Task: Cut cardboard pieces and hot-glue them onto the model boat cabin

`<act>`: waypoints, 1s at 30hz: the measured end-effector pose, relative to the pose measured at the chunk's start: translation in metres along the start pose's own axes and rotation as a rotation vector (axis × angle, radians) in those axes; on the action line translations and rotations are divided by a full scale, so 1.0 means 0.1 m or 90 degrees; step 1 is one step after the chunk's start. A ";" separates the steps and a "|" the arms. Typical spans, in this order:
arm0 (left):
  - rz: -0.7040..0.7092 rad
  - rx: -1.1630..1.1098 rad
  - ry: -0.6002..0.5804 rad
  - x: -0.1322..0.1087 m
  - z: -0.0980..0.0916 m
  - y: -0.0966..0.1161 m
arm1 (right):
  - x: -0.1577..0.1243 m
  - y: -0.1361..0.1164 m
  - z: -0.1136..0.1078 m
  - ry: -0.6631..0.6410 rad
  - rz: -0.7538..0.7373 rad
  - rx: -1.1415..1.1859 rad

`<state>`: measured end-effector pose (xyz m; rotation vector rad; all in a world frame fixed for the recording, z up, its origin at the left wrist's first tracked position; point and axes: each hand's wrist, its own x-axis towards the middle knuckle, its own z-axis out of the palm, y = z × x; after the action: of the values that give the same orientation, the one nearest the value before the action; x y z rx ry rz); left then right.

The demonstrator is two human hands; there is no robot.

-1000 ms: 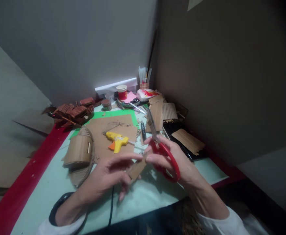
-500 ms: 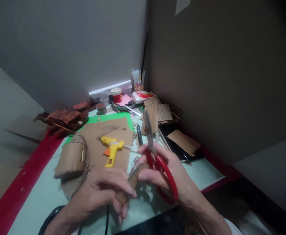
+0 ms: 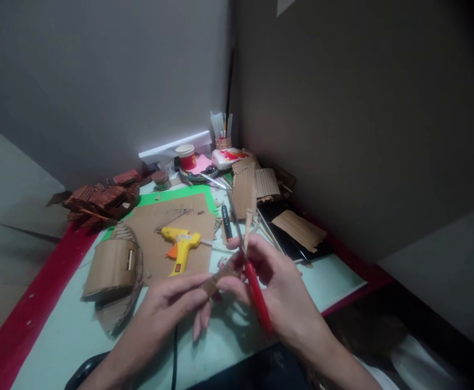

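Note:
My left hand [image 3: 175,303] pinches the left end of a small brown cardboard piece [image 3: 216,280] above the table's front part. My right hand [image 3: 273,276] holds that piece's other end between thumb and fingers, and red-handled scissors [image 3: 257,298] hang in the same hand. The scissor blades point up and away, edge-on to the camera. Beyond my left hand, a yellow glue gun [image 3: 186,244] lies on a flat cardboard sheet [image 3: 198,208]. A curved cardboard model [image 3: 112,268] stands to the left of it.
Reddish-brown cardboard pieces [image 3: 102,200] are heaped at the back left. A red paper cup [image 3: 187,157], a jar [image 3: 161,180] and a holder of sticks [image 3: 222,142] stand at the back. Cardboard scraps [image 3: 299,230] lie at right, near a black pen-like tool [image 3: 226,222].
Both hands have turned the cardboard piece flatter, and my left thumb now presses on it. The scissors have rotated edge-on and lower. The whole view has shifted slightly.

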<state>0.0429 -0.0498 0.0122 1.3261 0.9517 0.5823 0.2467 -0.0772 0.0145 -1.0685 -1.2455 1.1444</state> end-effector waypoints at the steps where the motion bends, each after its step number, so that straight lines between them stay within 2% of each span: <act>1: 0.007 0.030 0.010 0.00 0.00 0.00 | 0.00 0.00 0.00 -0.006 0.004 0.017; 6: 0.009 0.066 0.004 0.00 -0.03 0.01 | 0.04 -0.06 0.01 -0.028 0.051 0.134; 12: 0.004 0.078 0.009 -0.03 -0.05 0.03 | 0.03 -0.09 0.04 0.012 0.017 0.113; 14: 0.022 0.090 0.029 -0.03 -0.03 0.03 | 0.03 -0.07 0.06 0.026 0.019 0.111; 17: 0.054 0.116 0.101 -0.04 0.02 0.01 | 0.04 -0.02 0.10 0.070 0.022 0.104; 20: 0.126 0.165 0.165 -0.06 0.05 -0.02 | 0.05 0.04 0.16 0.105 0.002 0.083; 23: 0.178 0.197 0.177 -0.08 0.06 -0.07 | 0.04 0.09 0.21 0.140 -0.034 0.051; 27: 0.093 0.126 0.168 -0.06 0.06 -0.10 | 0.01 0.07 0.24 0.158 -0.063 0.049; 30: 0.030 0.013 0.153 -0.03 0.06 -0.09 | 0.01 0.05 0.20 0.119 -0.017 0.105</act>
<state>0.0452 -0.0574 0.0041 1.3193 1.1264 0.7833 0.2267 -0.0760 0.0104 -1.0070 -0.9989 1.0800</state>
